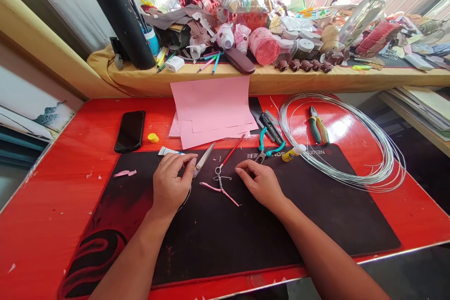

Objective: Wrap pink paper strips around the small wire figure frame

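Note:
A small wire figure (pixel 220 184) lies on the black mat between my hands, with a loop on top, a coiled middle and two legs wrapped in pink. My left hand (pixel 172 180) is closed to the left of it, thumb and forefinger together; whatever they hold, if anything, is too small to make out. Scissors (pixel 204 161) lie right beside that hand, their handles partly hidden under it. To the figure's right, my right hand (pixel 260 182) has its fingers curled in a pinch, contents not visible. Behind the figure lies a red stick (pixel 232 151), perhaps a brush.
Pink paper (pixel 214 108) lies behind the mat (pixel 246 239). Teal pliers (pixel 263 147), a utility knife (pixel 272 129), a glue stick (pixel 294 153), green-yellow pliers (pixel 318 126) and a wire coil (pixel 390 159) are at right. A phone (pixel 130 131), yellow cap (pixel 153 138) and pink scraps (pixel 125 173) are at left.

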Motion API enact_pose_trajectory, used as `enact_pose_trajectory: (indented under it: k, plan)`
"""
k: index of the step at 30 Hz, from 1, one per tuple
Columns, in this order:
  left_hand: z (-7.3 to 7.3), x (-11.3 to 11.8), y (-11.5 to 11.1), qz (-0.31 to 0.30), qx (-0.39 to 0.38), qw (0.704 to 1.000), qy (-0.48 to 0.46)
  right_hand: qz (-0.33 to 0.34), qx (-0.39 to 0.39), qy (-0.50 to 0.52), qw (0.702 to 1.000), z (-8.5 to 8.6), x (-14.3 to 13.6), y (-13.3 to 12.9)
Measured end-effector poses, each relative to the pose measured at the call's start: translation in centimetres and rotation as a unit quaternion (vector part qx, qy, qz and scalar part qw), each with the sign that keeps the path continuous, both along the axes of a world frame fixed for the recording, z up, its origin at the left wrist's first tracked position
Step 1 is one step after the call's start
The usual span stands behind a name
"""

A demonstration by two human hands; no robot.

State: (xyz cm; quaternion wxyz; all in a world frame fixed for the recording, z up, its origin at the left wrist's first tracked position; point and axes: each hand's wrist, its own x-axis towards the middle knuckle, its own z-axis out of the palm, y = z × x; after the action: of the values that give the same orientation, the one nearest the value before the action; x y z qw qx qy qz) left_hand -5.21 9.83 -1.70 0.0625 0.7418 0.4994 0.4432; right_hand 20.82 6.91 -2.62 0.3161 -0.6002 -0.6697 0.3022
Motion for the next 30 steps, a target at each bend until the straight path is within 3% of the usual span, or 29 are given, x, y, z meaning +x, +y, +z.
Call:
enact_pose_trajectory:
  k: [14,20,30]
  plan:
    - [-0.08,0.12,0.14,-0.001,0.000,1.000,-0.007,0.003,0.013,-0.006,1.000,-0.17,-0.08,0.07]
    - [-0.09,0.11,0.10,-0.008,0.002,1.000,-0.006,0.063,0.011,0.000,0.998,0.30,-0.03,0.03]
    - [0.14,0.18,-0.19,-0.010,0.005,1.000,-0.005,0.103,0.047,-0.065,0.991,-0.01,-0.16,-0.15]
